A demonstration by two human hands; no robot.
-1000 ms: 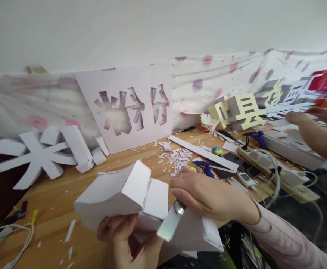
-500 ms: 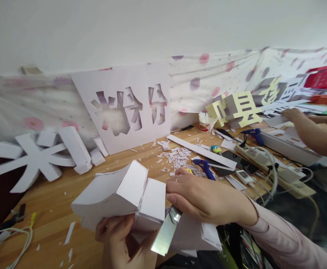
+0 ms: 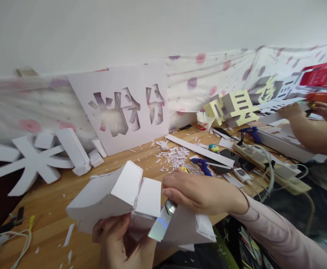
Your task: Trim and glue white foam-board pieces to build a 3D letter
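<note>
The white paper letter form [image 3: 115, 196] sits above the near edge of the bench [image 3: 54, 201], held up off the wood. Your left hand [image 3: 121, 243] grips it from below, fingers curled around its underside. Your right hand [image 3: 199, 194] is closed on a utility knife [image 3: 162, 224], whose blade lies against the form's folded panel. Behind, paper scraps [image 3: 174, 158] litter the bench, with a blue glue gun [image 3: 202, 164] just beyond your knuckles. A white board with cut-out characters [image 3: 118, 108] leans against the wall. At far right, another person's hands [image 3: 292, 112] work on other letters.
</note>
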